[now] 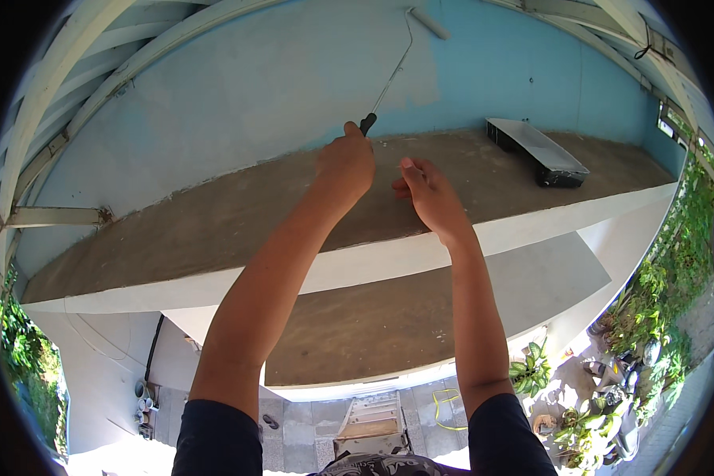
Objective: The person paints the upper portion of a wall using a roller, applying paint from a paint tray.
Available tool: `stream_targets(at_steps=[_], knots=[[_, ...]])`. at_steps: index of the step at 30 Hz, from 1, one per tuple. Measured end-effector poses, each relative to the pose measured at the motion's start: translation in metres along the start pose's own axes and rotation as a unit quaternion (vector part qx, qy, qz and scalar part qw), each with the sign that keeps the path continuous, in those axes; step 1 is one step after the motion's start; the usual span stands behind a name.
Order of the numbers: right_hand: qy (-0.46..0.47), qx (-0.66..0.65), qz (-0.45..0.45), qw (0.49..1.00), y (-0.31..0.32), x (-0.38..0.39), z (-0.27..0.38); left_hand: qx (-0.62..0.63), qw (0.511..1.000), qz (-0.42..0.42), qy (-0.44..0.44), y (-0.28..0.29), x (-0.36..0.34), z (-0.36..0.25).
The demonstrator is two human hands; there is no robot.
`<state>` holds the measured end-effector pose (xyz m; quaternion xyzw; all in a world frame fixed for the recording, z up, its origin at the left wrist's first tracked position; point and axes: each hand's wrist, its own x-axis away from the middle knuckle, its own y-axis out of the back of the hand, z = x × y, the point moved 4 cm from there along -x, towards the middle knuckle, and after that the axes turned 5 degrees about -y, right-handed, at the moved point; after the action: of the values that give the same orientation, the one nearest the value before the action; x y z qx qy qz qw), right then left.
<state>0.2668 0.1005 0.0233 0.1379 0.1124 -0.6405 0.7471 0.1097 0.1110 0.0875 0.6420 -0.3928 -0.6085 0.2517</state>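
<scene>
My left hand (347, 161) is closed around the black handle (368, 123) of a paint roller. The roller's thin wire frame (390, 83) reaches up to a grey-white roller sleeve (430, 24), which lies against the blue wall high up. Nearby, to the right, my right hand (430, 196) hovers over the brown ledge with its fingers loosely bent and apart, and no object shows in it. A black paint tray (562, 181) with a pale, paint-coated inside rests on the ledge at the right.
The wall (492, 63) is bright blue at right, paler grey-blue at left. Below the brown ledge (238, 214) is a lower slab (357, 325). A wooden ladder (373, 420) stands beneath me. Pale roof beams (55, 87) curve overhead; plants (587, 436) grow far below right.
</scene>
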Motion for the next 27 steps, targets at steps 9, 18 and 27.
stream_targets(at_steps=[9,18,27], knots=[[-0.066,-0.037,0.034,0.997,0.007,-0.079,0.006,0.136,0.975,0.135,-0.116,-0.065,0.002,-0.052],[-0.028,0.213,-0.07,0.974,0.146,0.009,0.037,0.255,0.961,-0.051,-0.098,0.035,0.111,0.025],[0.228,0.434,-0.011,0.871,-0.001,0.042,0.034,0.124,0.977,-0.169,0.036,0.036,0.136,0.138]])
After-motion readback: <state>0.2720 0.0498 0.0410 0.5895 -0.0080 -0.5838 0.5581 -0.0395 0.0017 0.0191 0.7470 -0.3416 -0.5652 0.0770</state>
